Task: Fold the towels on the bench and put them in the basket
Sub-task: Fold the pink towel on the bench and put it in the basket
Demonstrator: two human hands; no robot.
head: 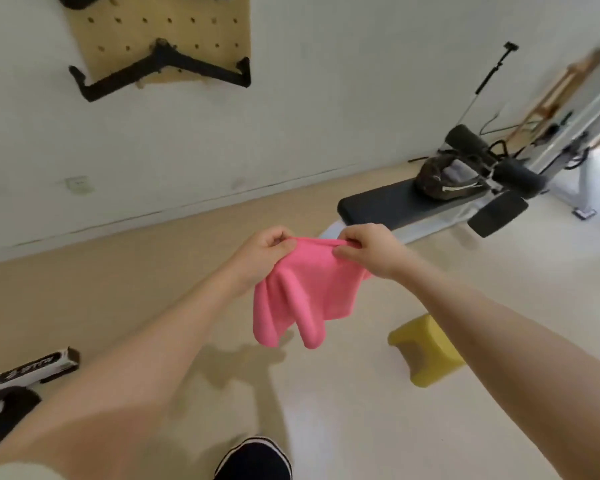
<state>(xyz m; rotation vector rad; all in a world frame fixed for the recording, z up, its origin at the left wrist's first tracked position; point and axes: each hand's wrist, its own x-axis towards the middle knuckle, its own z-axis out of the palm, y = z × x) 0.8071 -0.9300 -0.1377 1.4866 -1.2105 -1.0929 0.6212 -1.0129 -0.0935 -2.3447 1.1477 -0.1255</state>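
Pink towel (300, 292) hangs in mid-air in front of the person, pinched along its top edge by both hands. At the left end of that edge the left hand (264, 251) curls its fingers and thumb around the cloth; at the right end the right hand (368, 249) does the same, thumb pressed against the fabric. Between the two hands the top edge runs nearly straight, and below it the cloth drops in loose, rounded folds, its lowest lobes clear of the floor.

Beyond the hands, far and to the right, stands a black padded bench (395, 204) with a dark bag (444, 180) lying on its far end, against black foam rollers. On the floor near and right of the towel sits a yellow stool (426, 351), partly hidden by the right forearm. High on the far wall at the left hangs a wooden pegboard (160, 32) carrying a black handle bar (160, 69). A dark shoe (253, 459) shows at the near edge, and a black weight plate (4, 407) lies at the near left.
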